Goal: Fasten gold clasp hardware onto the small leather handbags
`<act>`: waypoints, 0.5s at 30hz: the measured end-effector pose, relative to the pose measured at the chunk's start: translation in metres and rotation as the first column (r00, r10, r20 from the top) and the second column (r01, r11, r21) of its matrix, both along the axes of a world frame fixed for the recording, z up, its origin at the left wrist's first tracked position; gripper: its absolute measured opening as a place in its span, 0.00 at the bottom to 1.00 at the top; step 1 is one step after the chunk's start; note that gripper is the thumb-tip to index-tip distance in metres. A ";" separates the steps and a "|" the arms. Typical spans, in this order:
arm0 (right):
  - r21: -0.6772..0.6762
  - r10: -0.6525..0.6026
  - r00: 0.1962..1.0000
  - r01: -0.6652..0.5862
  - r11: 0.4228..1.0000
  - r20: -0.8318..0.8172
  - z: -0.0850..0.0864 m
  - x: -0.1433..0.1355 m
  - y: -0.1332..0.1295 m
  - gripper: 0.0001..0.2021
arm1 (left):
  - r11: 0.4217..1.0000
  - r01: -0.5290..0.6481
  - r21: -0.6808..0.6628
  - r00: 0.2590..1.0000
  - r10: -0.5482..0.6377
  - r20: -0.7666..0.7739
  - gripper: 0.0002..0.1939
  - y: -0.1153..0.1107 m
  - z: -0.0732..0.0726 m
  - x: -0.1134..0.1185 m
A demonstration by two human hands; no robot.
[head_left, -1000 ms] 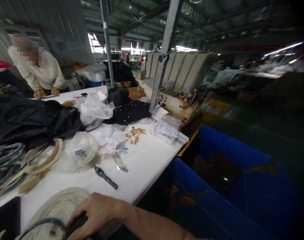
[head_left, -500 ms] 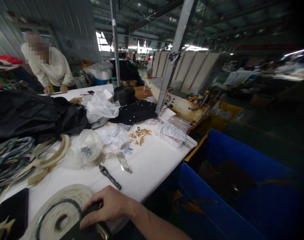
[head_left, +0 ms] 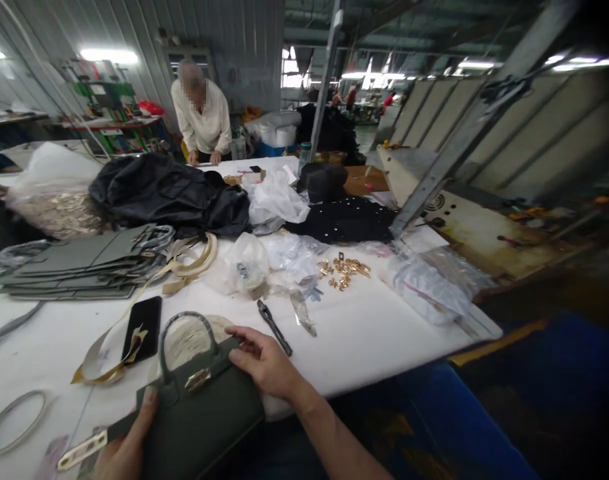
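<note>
A dark green handbag (head_left: pixel 209 420) with one upright arched handle and a gold metal clasp (head_left: pixel 198 379) is held at the table's near edge. My left hand (head_left: pixel 131 433) grips its left side, thumb on the front. At its upper right corner, my right hand (head_left: pixel 264 363) has the edge between thumb and fingers. Behind the handle lies a pale tape roll (head_left: pixel 189 343), partly hidden. A gold metal strip (head_left: pixel 83 450) is beside my left hand. Dark pliers (head_left: pixel 275 327) rest on the table beyond my right hand.
A phone (head_left: pixel 143 328) lies left of the roll, near grey-green panels (head_left: pixel 84 263). Gold hardware (head_left: pixel 343 272) and plastic bags (head_left: pixel 294 257) are farther back. A blue bin (head_left: pixel 449 413) stands right. Across the table, a person (head_left: pixel 203 120) leans over it.
The view has swung left. The handbag, mostly out of frame before, now shows with its handle and clasp. My left hand has come into view on the handbag.
</note>
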State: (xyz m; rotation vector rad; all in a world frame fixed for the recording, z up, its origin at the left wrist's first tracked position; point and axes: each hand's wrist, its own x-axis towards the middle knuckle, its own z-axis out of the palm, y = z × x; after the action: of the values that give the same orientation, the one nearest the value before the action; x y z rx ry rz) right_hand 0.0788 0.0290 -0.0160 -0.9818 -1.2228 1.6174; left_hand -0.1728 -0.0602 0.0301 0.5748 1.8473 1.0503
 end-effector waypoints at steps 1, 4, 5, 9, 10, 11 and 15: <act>0.015 0.032 0.999 -0.032 0.999 0.000 0.003 0.001 -0.002 0.33 | 0.998 -0.056 -0.025 0.992 0.058 0.111 0.38 0.004 0.002 -0.002; 0.139 0.113 0.989 -0.126 0.982 0.101 0.016 0.004 -0.007 0.35 | 0.984 -0.161 -0.076 0.932 0.177 0.317 0.27 0.014 0.010 -0.006; 0.196 0.103 0.981 -0.135 0.971 0.166 0.020 0.003 -0.007 0.37 | 0.982 -0.176 -0.074 0.922 0.191 0.336 0.25 0.016 0.012 -0.006; 0.304 -0.065 0.935 -0.047 0.951 0.348 0.031 -0.008 -0.007 0.31 | 0.978 -0.194 -0.081 0.901 0.210 0.380 0.23 0.014 0.018 -0.002; 0.313 -0.101 0.926 -0.020 0.949 0.363 0.031 -0.012 -0.007 0.26 | 0.977 -0.193 -0.094 0.895 0.214 0.392 0.23 0.012 0.018 -0.001; 0.319 -0.128 0.920 0.003 0.948 0.370 0.030 -0.016 -0.007 0.21 | 0.977 -0.189 -0.100 0.890 0.214 0.403 0.24 0.010 0.018 0.000; 0.230 -0.170 0.957 0.116 0.966 0.234 0.021 -0.029 -0.010 0.14 | 0.980 -0.187 -0.066 0.879 0.197 0.434 0.22 0.004 0.016 -0.001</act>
State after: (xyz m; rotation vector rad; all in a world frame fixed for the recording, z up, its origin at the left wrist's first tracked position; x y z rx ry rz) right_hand 0.0499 0.0193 0.0049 -1.1336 -1.4279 1.2449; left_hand -0.1737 -0.0566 0.0462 0.1198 1.5296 1.1772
